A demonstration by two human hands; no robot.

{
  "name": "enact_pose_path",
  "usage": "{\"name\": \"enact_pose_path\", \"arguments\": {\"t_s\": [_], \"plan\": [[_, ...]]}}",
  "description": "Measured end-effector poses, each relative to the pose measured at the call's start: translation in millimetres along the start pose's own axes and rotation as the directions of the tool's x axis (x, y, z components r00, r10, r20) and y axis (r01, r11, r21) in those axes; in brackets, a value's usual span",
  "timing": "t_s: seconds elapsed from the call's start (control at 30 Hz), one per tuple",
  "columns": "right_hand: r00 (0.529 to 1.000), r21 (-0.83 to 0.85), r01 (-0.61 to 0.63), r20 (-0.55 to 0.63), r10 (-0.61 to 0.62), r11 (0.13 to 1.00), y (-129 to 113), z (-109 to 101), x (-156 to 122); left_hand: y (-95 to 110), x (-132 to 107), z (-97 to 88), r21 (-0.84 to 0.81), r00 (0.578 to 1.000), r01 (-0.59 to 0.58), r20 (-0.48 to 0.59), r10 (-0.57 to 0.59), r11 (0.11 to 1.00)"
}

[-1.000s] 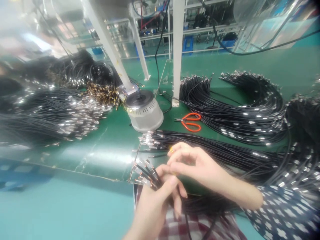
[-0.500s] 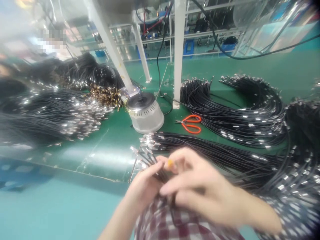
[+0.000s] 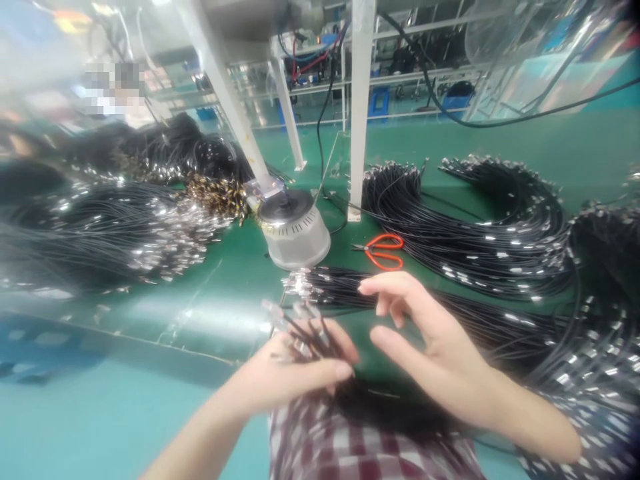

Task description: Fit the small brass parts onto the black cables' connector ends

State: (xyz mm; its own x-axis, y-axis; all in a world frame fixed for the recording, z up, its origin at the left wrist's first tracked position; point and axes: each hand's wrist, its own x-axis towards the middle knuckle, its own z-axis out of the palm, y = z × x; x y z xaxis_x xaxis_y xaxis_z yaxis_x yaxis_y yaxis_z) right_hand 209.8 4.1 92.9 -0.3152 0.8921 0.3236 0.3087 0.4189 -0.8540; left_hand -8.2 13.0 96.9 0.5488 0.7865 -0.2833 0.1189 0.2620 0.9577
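Observation:
My left hand (image 3: 295, 373) is wrapped round a small bunch of black cables (image 3: 320, 337), whose silvery, blurred ends stick up and to the left past the fingers. The cables' length trails below my hands across the checked cloth on my lap. To the right, my right hand (image 3: 425, 347) is apart from the bunch, fingers curved and thumb spread, with nothing seen between them. Behind both hands a flat bundle of black cables (image 3: 345, 283) with silvery ends lies on the green tabletop (image 3: 220, 267).
Orange-handled scissors (image 3: 384, 251) lie beyond the bundle. A white round device with a black top (image 3: 297, 233) stands left of them. Coiled cables (image 3: 480, 227) lie at right, and cable piles (image 3: 100, 227) at left. White posts (image 3: 357, 133) rise from the table.
My right hand has come away from the bunch and moved right, its fingers opening. The small yellow-orange thing near its fingers no longer shows. My left hand has turned, still holding the cables.

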Motion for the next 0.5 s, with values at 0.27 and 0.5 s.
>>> {"name": "enact_pose_path", "arguments": {"t_s": [0.27,0.5], "plan": [[0.958,0.216,-0.283,0.108,0.265,0.934,18,11,14,-38,10,33.4,-0.335,0.922,-0.075,-0.382,-0.062,0.939],[0.952,0.184,-0.305,0.075,0.296,0.934,8,30,36,-31,3,48.3,-0.156,0.914,-0.025,-0.403,-0.041,0.987]]}}
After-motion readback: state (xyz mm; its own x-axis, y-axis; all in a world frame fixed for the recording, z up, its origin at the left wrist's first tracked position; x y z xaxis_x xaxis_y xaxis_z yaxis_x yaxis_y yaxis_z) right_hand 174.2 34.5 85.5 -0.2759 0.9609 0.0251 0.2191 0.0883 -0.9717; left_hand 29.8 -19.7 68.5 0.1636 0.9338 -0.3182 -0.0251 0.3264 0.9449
